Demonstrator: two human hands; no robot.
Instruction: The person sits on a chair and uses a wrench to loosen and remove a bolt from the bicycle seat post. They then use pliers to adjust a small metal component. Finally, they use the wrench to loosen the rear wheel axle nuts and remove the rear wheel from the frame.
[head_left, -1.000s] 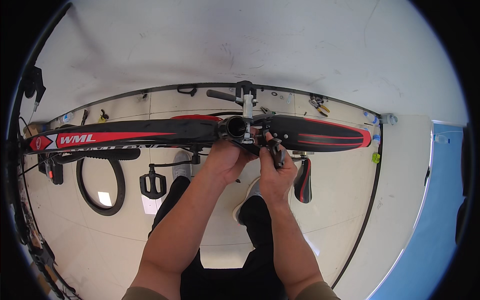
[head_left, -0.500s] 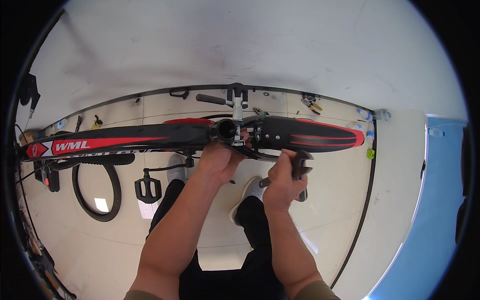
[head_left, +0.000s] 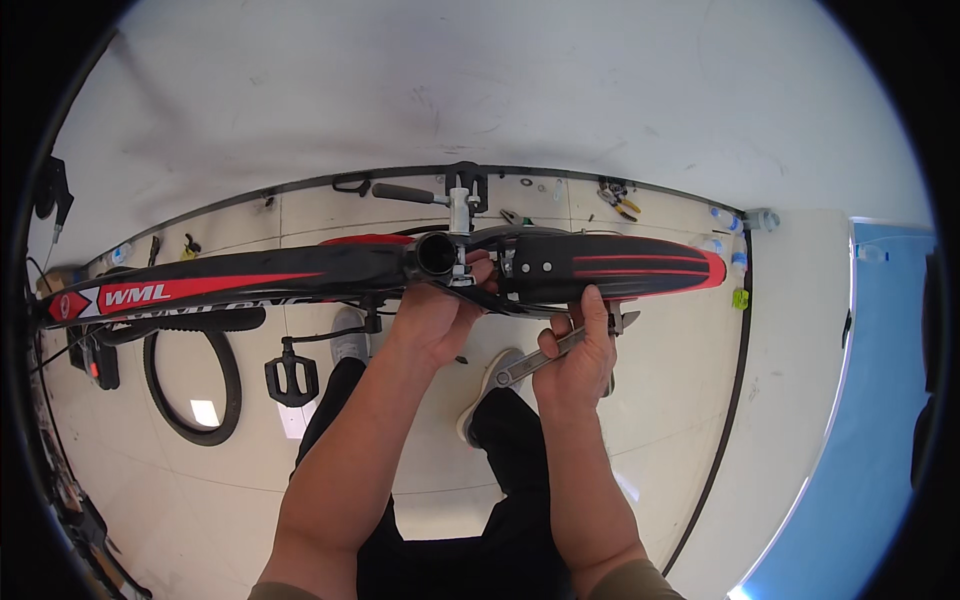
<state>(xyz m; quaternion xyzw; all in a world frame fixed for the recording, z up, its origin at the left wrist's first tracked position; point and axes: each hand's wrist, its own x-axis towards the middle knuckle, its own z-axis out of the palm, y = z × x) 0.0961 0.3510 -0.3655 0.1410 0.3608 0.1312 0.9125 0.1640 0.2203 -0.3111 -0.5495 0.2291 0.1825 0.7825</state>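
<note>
Head view: the right hand is gripping a wrench that is slanting up to the right. Nearer the hollow tube of the bike, the left hand is reaching in, its fingers hiding, so whether they are pinching anything isn't showing.

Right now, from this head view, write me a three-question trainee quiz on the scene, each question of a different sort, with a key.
1. Which hand holds the wrench?
2. True or false: in the picture, the black tire lies to the left of the black pedal seen below the bike frame.
3. What color are the stripes on the black mudguard? A) blue B) red C) yellow

Key:
1. The right hand.
2. True.
3. B.
</note>
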